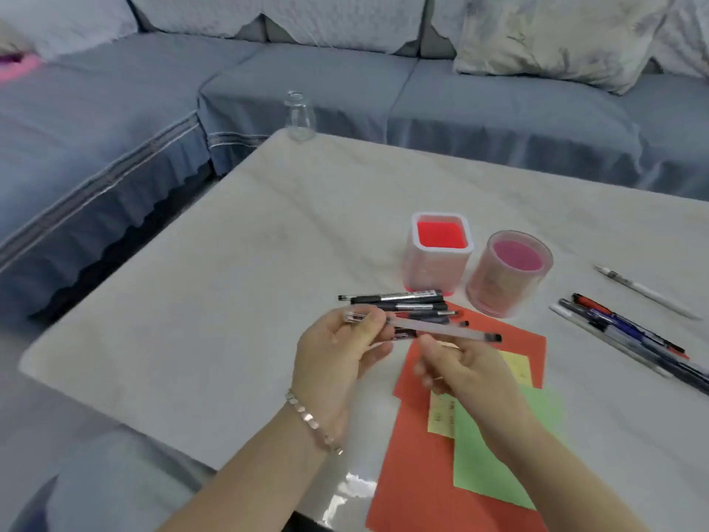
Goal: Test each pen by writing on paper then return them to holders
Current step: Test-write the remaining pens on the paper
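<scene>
Pale marbled table (230, 263) fills the view, with a blue-grey sofa (115, 128) and a printed cushion (556, 32) beyond it. Above the table's near half, a frosted pen (445, 329) with a black tip lies nearly level between both hands. No print on it can be read.

The left hand (337, 359) comes up from below, palm turned inward, with a beaded bracelet (310, 420) at the wrist. Its thumb and curled fingers pinch the pen's clear end. The right hand (460, 372) is blurred, its fingers loosely curled just under the barrel. I cannot tell whether they grip it.

Just behind the left fingertips lies a cluster of black pens (399, 303); their silver labels are too small to read. Beneath the right fingers are a red sheet (418, 481), a yellow note (441, 416) with illegible marks, and a green sheet (491, 466).

Beyond the fingers stand a square holder (418, 270) and, beside it, a round holder (495, 293). Well right of the right hand lie more pens (633, 335) and a white pen (648, 291). A glass bottle (299, 117) stands at the far edge.
</scene>
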